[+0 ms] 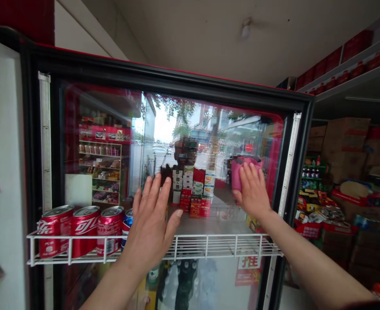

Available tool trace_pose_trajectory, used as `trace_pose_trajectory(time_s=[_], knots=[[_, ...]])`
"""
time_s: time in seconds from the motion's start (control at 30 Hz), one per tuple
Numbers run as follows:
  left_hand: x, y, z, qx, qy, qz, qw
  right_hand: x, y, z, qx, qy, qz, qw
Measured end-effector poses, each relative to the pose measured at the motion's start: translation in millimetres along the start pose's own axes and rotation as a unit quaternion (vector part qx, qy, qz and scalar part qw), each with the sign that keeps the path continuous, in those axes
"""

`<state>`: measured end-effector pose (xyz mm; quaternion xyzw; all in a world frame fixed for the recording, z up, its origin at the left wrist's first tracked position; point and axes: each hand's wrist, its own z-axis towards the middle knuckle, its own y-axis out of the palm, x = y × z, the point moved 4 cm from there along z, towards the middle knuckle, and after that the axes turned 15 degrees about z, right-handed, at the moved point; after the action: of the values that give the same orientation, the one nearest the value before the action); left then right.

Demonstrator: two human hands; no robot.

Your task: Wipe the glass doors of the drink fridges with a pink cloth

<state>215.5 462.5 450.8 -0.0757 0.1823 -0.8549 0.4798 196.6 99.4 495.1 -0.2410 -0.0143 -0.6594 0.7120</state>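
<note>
Wiping glass door (209, 129): right hand (252, 189), grip apart, presses pink cloth (236, 174) centre right; left hand (152, 224) splayed, bracing. Next stroke: even pressure.

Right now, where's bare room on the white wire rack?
Free: white wire rack from the blue can rightward to the black door frame. Crowded: left end, three red cola cans. The left hand overlaps the rack; right hand presses a pink cloth above it.
</note>
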Motion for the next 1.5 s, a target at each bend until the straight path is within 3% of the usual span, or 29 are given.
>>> trace_pose_trajectory(time_s=[0.1,0.17,0.23,0.3,0.37,0.53,0.7,0.9,1.1,1.27,1.37,1.5], knots=[[-8.3,3.9,-9.7,-0.004,0.0,0.003,1.0,42.8,-24.0,-33.1,0.008,-0.036,-0.024,0.999],[-14.4,6.6,-14.7,-0.004,-0.005,0.004,1.0,60.3,-34.4,-40.9,0.002,-0.071,-0.021,0.997],[-20.3,8.1,-19.1,-0.003,-0.013,0.002,1.0,63.3,-36.5,-37.7,-0.007,-0.105,-0.003,0.994],[-26.1,8.0,-23.5,-0.006,-0.021,-0.001,1.0,49.5,-28.8,-26.7,-0.021,-0.131,0.011,0.991],[-32.5,5.9,-28.7,-0.012,-0.025,-0.003,1.0,20.7,-13.0,-11.6,-0.043,-0.142,0.004,0.989],[-58.8,-6.7,-46.0,-0.01,-0.036,0.002,0.999,-80.1,28.7,33.5,-0.069,-0.131,0.008,0.989],[-94.7,-21.3,-66.1,-0.017,-0.049,0.003,0.999,-162.7,49.5,82.2,-0.067,-0.138,0.052,0.987],[-130.9,-29.0,-82.8,-0.029,-0.062,0.0,0.998,-246.0,72.4,136.4,-0.095,-0.212,0.094,0.968],[-163.9,-29.9,-93.2,-0.059,-0.089,-0.013,0.994,-334.3,113.9,193.8,-0.144,-0.302,0.149,0.93],[-181.3,-44.5,-99.1,-0.124,-0.139,-0.01,0.982,-391.2,151.4,229.0,-0.137,-0.408,0.248,0.868],[-186.1,-59.0,-101.9,-0.136,-0.166,0.002,0.977,-418.6,166.2,234.2,-0.071,-0.467,0.337,0.814],[-179.5,-77.4,-103.6,-0.127,-0.188,0.025,0.974,-422.8,164.3,232.1,0.033,-0.334,0.446,0.83]])
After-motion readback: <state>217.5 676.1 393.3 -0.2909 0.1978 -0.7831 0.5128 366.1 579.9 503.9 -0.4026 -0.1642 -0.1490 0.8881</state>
